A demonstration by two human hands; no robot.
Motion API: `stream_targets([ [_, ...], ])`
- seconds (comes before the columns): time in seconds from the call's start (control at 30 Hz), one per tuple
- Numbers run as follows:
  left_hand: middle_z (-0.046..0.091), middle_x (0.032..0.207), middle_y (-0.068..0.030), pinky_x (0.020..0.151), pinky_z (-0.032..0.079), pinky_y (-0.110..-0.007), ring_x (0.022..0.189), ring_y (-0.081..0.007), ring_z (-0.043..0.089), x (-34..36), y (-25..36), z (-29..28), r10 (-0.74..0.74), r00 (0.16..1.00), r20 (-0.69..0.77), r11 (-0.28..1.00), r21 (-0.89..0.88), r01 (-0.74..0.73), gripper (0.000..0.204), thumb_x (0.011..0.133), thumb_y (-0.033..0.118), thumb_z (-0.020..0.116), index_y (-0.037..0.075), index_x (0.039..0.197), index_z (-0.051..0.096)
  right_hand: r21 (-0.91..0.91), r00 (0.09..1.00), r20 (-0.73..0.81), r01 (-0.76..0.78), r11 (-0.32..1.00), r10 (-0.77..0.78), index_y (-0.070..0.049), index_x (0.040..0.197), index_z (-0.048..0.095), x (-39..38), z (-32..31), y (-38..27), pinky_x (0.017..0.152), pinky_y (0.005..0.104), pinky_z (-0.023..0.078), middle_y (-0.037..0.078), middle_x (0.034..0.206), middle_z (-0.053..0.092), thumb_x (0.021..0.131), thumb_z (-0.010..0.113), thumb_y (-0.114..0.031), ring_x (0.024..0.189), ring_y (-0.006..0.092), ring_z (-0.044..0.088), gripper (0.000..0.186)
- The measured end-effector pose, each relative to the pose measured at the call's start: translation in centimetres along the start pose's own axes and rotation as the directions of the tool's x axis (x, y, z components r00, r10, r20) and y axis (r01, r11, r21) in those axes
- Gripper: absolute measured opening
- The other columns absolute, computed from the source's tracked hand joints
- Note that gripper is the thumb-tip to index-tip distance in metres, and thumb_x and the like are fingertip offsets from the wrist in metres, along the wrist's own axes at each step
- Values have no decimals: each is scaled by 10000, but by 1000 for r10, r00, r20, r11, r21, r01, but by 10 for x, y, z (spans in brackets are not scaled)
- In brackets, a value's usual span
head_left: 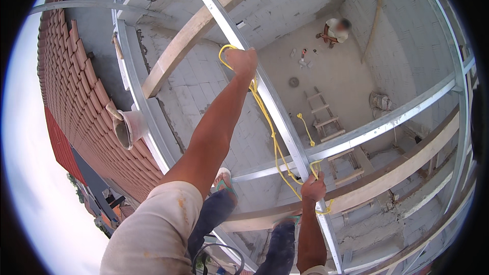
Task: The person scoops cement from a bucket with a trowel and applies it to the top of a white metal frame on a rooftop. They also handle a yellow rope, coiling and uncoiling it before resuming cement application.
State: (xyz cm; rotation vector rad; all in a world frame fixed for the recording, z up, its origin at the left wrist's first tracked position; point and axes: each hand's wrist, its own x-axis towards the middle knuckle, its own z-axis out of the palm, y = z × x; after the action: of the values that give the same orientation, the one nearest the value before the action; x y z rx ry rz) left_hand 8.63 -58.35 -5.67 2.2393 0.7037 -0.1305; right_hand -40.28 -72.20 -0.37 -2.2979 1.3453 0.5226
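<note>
Left hand [242,62]: centre top of the frame, fingers curled into a fist over the metal beam and closed on the rope; fingertips hidden.
Right hand [313,188]: lower centre right, fingers pressed together in a fist at the same beam, closed on the rope; fingertips hidden.
Yellow rope [263,108]: looped above the left hand, hanging in slack strands through the centre to the right hand; a knotted length lies just above the crossing of the beams.
Metal beam [283,125]: silvery, running from top centre to bottom centre right.
Cross beam [397,118]: meets the metal beam near the right hand and rises toward the right edge.
Bucket [133,127]: pale, tilted, left of the frame, beside the roof tiles [86,102].
Ladder [326,117]: wooden, right of centre, below the beams.
Co-worker [336,30]: low on the floor [341,66], upper right.
Sleeve [168,224]: off-white with yellowish stains, lower left.
Lettering: any print on the bucket is too small to read.
</note>
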Motion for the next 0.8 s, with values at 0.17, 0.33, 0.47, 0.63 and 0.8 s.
stream_targets([
  [0.17,624,1163,-295,923,546,-450,1080,-396,683,-8,17,-19,13,1000,17,999,-51,-13,522,812,117,767,-122,1177,480,56,999,-10,46,997,-45,-60,1039,648,0,-1,-2,665,584,523,249,801,701,1025,509,-426,762,500,684,391],
  [0.33,637,1167,-284,910,547,-467,1083,-387,685,-21,33,-16,-98,994,44,995,21,97,564,864,140,774,-114,1238,437,55,996,-52,81,995,-78,-73,1046,629,4,5,8,655,569,529,235,800,698,1016,527,-417,734,470,686,360],
  [0.47,637,1191,-282,905,541,-464,1092,-375,679,-20,33,-17,-125,990,72,992,-4,126,549,881,134,766,-114,1251,445,21,998,-20,59,998,-59,-77,1056,624,4,6,9,661,559,533,223,796,692,1008,540,-408,745,456,689,344],
  [0.63,609,1256,-270,955,522,-461,1131,-376,661,-19,30,-17,-142,988,55,989,40,140,512,916,154,736,-76,1264,439,29,999,-15,51,998,-51,-85,1064,626,3,2,6,656,559,524,219,823,694,1011,529,-423,761,461,685,355],
  [0.8,576,1263,-271,1006,497,-459,1198,-386,628,-25,37,-21,-103,993,61,995,10,102,526,886,92,756,-47,1250,402,96,997,-42,62,993,-58,-75,1047,619,0,4,4,624,571,504,227,802,684,1028,517,-414,731,478,670,354],
])
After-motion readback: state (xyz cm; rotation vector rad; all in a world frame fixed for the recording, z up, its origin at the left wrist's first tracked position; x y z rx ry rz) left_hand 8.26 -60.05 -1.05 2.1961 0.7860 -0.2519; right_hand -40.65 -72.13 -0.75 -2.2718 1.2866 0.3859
